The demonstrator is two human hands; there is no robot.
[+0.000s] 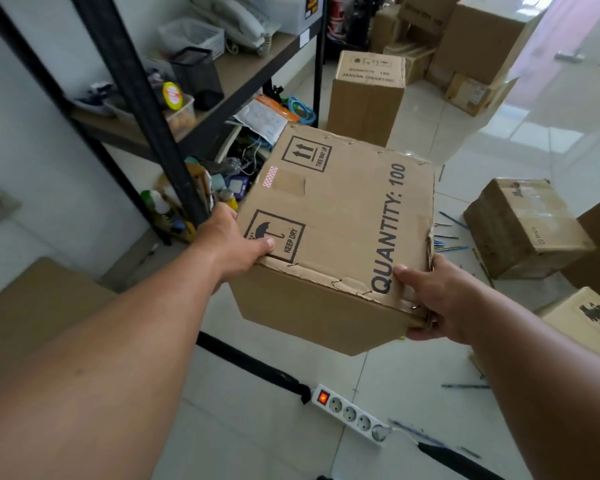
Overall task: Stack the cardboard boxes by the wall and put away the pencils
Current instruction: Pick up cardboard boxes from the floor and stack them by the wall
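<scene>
I hold a cardboard box (336, 216) printed "QUANTITY: 100" in the air above the floor. My left hand (231, 242) grips its near left corner, thumb on top by the "KEEP DRY" mark. My right hand (437, 299) grips the near right corner, thumb on the top face. Several pencils (449, 239) lie scattered on the tiles just right of the box, and more pencils (465, 386) lie nearer me. A similar tall box (366, 98) stands on the floor behind. A taped box (523, 226) lies at the right.
A black metal shelf rack (142, 109) full of clutter stands at the left against the wall. A white power strip (352, 415) with a lit switch lies on the floor below the box. More boxes (478, 39) are piled at the back. Cardboard (32, 317) sits at lower left.
</scene>
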